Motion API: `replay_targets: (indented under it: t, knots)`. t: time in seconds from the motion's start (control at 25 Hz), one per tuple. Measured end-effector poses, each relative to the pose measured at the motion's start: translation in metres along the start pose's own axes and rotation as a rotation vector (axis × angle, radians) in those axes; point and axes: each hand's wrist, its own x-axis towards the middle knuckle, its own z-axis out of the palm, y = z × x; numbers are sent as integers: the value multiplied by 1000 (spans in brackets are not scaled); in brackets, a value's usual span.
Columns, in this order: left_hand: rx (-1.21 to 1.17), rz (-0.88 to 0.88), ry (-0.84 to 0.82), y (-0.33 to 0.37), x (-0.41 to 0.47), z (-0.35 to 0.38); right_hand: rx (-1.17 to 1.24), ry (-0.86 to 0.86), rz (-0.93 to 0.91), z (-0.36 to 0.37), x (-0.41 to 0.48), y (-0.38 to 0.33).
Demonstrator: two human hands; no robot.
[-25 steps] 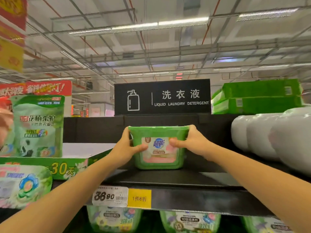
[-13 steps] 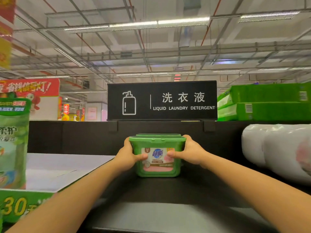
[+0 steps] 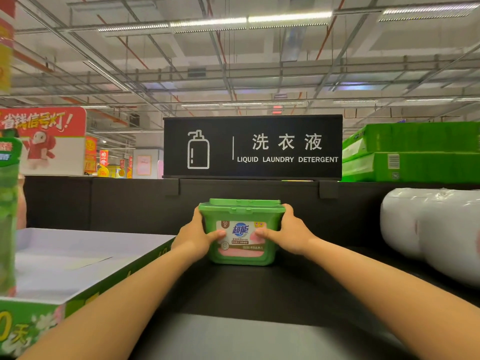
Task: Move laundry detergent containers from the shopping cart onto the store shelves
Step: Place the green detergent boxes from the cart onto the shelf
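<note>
A green detergent tub (image 3: 242,245) with a pink and white label sits upright on the black top shelf (image 3: 259,292), close to the shelf's back wall. My left hand (image 3: 196,236) grips its left side, thumb on the label. My right hand (image 3: 289,235) grips its right side, thumb also on the front. Both arms reach straight forward over the shelf. The shopping cart is out of view.
A black "Liquid Laundry Detergent" sign (image 3: 252,146) stands above the back wall. White wrapped rolls (image 3: 431,227) lie on the shelf at the right, green cartons (image 3: 413,152) behind them. A green display tray (image 3: 67,266) and a green pouch (image 3: 7,216) are at the left.
The tub has moved from held above the shelf's front to resting deep on the shelf near the back wall. Both hands kept their grip on it. The camera rose and moved closer.
</note>
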Motion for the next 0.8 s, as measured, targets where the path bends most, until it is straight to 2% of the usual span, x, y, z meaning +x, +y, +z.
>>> replay_targets:
  t: [0.32, 0.52, 0.6, 0.68, 0.72, 0.8]
  knots:
    - [14, -8, 58, -2, -9, 2, -14, 54, 15, 5, -12, 2]
    - [-2, -18, 44, 2, -19, -3, -13, 16, 61, 1, -22, -2]
    - [30, -61, 3, 5, -26, -9, -102, 27, 59, -4, -31, -6]
    - [96, -89, 16, 8, -36, -17, -304, 81, 41, -12, -42, -8]
    - [80, -95, 34, 11, -44, -21, -373, 109, 29, -18, -49, -12]
    - [-57, -64, 37, 22, -69, -28, -356, 158, -20, -30, -69, -23]
